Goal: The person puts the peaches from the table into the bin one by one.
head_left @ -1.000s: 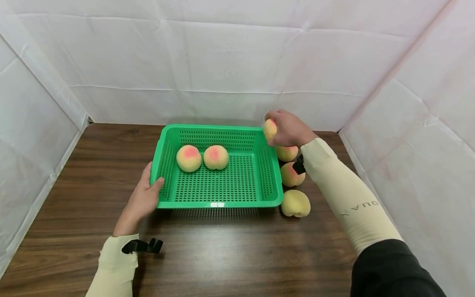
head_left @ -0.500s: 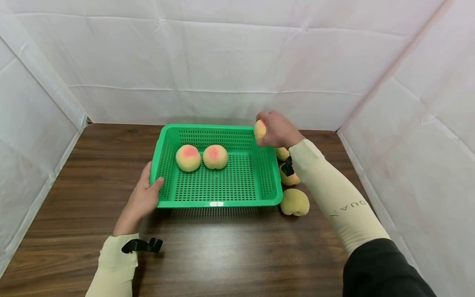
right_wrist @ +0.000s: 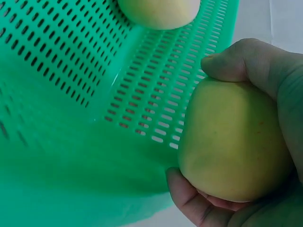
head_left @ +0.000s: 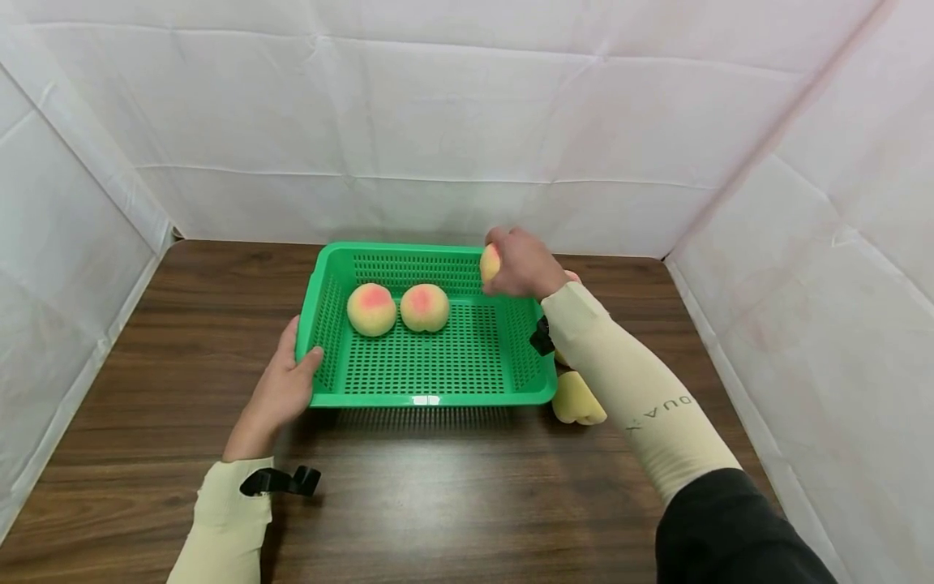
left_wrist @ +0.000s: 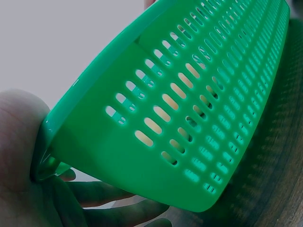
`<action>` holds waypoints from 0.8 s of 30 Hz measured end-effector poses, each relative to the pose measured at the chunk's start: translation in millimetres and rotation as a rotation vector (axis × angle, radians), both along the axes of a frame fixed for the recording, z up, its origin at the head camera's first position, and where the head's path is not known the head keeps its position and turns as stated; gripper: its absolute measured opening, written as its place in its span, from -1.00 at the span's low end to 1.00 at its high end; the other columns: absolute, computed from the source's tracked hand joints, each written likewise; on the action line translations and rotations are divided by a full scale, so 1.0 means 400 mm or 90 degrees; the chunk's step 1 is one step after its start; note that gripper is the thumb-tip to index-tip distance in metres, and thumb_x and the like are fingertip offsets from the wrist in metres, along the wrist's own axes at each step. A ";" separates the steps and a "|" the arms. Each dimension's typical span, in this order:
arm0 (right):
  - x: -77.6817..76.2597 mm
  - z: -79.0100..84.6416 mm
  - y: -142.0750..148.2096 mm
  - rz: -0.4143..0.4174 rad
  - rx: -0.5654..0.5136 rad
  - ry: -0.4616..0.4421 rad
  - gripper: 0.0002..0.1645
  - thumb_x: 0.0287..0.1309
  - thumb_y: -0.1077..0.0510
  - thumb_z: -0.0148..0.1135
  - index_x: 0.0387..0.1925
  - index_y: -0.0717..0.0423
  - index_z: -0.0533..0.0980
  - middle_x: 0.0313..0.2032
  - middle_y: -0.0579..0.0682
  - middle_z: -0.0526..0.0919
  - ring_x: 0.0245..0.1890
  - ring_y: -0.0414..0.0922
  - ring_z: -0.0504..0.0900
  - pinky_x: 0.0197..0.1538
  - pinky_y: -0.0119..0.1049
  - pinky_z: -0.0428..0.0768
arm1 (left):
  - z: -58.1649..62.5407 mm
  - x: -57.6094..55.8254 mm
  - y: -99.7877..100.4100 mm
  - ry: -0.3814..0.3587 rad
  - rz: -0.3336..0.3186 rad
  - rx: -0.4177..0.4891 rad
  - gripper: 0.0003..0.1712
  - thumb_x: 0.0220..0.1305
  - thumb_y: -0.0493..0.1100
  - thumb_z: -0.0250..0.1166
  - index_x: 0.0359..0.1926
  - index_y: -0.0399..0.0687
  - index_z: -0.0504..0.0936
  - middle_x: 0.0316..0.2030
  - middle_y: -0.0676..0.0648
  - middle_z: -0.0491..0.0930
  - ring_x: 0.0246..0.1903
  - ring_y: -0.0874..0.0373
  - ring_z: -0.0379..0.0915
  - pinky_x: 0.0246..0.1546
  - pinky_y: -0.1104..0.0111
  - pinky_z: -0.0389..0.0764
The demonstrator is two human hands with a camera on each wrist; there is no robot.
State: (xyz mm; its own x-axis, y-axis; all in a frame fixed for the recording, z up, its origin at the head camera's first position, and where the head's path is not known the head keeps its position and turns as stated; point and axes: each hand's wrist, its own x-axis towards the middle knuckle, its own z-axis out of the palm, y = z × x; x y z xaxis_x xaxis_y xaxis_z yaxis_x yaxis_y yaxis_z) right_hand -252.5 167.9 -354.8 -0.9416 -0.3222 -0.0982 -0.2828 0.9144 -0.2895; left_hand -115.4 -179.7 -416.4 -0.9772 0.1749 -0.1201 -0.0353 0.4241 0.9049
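Over the far right part of a green plastic basket (head_left: 430, 401), my right hand (head_left: 521, 264) grips a peach (right_wrist: 232, 142), fingers and thumb wrapped around its sides. At the basket's left end, my left hand (head_left: 280, 385) holds the rim, thumb on the inner side; the left wrist view shows fingers under the lip along the outer wall (left_wrist: 113, 151). Two peaches with pink tops, a left one (head_left: 371, 310) and a right one (head_left: 425, 308), sit side by side inside the basket.
A pale yellow peach (head_left: 576, 399) lies on the brown wooden table (head_left: 409, 503), just right of the basket. My right forearm mostly hides other peaches there. White sheeting (head_left: 438, 122) closes off the back and both sides.
My right hand has carried the peach leftward, from the basket's right edge to over its inside. The left hand, the basket and the two peaches in it have stayed put.
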 end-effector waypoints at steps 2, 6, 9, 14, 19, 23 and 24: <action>0.001 -0.002 -0.007 0.003 -0.001 0.000 -0.25 -0.18 0.05 0.42 0.11 0.09 0.36 -0.15 0.05 0.44 -0.19 -0.02 0.36 -0.21 -0.13 0.47 | -0.001 0.001 0.000 0.001 0.001 0.001 -0.30 0.55 -0.16 -0.23 0.50 -0.06 -0.40 0.37 -0.42 -0.02 0.26 -0.24 0.04 0.19 -0.22 0.11; 0.002 -0.005 -0.020 0.005 -0.002 -0.009 -0.24 -0.17 0.03 0.43 0.12 0.11 0.35 -0.15 0.06 0.44 -0.18 -0.02 0.35 -0.21 -0.14 0.47 | -0.003 0.001 0.000 0.000 0.004 -0.001 -0.30 0.55 -0.15 -0.23 0.50 -0.06 -0.39 0.36 -0.42 -0.02 0.26 -0.24 0.03 0.19 -0.22 0.11; 0.004 -0.009 -0.027 -0.005 0.002 -0.020 -0.23 -0.16 0.02 0.44 0.12 0.08 0.33 -0.15 0.03 0.42 -0.18 -0.04 0.34 -0.24 -0.16 0.48 | -0.003 -0.001 0.000 -0.001 0.004 -0.004 -0.29 0.55 -0.15 -0.22 0.50 -0.06 -0.40 0.37 -0.43 -0.03 0.27 -0.26 0.02 0.19 -0.23 0.10; 0.005 -0.015 -0.035 -0.022 0.005 -0.039 -0.19 -0.16 -0.01 0.47 0.15 0.05 0.32 -0.11 0.03 0.39 -0.19 -0.05 0.35 -0.23 -0.16 0.50 | -0.001 -0.002 0.000 -0.007 0.006 -0.005 -0.29 0.55 -0.15 -0.22 0.50 -0.05 -0.41 0.38 -0.43 -0.05 0.28 -0.27 0.00 0.19 -0.24 0.10; 0.006 -0.019 -0.041 -0.026 0.012 -0.049 -0.17 -0.13 -0.03 0.48 0.18 0.05 0.30 -0.09 0.05 0.40 -0.18 -0.04 0.36 -0.20 -0.14 0.50 | -0.001 0.000 0.001 0.000 0.003 0.000 -0.29 0.55 -0.15 -0.22 0.50 -0.06 -0.41 0.37 -0.43 -0.04 0.28 -0.27 0.02 0.19 -0.24 0.11; 0.005 -0.030 -0.044 -0.027 0.015 -0.055 -0.19 -0.12 -0.03 0.48 0.15 0.05 0.30 -0.11 0.04 0.40 -0.18 -0.04 0.36 -0.22 -0.15 0.50 | -0.002 -0.001 0.001 -0.003 0.003 -0.004 -0.29 0.55 -0.16 -0.23 0.50 -0.06 -0.42 0.37 -0.44 -0.04 0.27 -0.27 0.02 0.18 -0.24 0.11; 0.005 -0.033 -0.045 -0.027 0.016 -0.058 -0.20 -0.12 -0.03 0.48 0.14 0.05 0.30 -0.12 0.05 0.39 -0.19 -0.04 0.36 -0.22 -0.15 0.50 | -0.002 -0.001 0.001 -0.005 0.004 -0.004 -0.29 0.55 -0.16 -0.23 0.50 -0.06 -0.41 0.37 -0.44 -0.04 0.27 -0.27 0.03 0.18 -0.24 0.12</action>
State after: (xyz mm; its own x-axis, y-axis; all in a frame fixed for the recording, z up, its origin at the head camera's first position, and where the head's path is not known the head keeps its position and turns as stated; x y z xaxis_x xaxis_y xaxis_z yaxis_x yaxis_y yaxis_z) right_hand -250.4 149.8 -368.0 -0.9412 -0.2782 -0.1917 -0.2166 0.9323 -0.2895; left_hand -115.7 -179.2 -417.1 -0.9773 0.1687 -0.1285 -0.0445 0.4295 0.9020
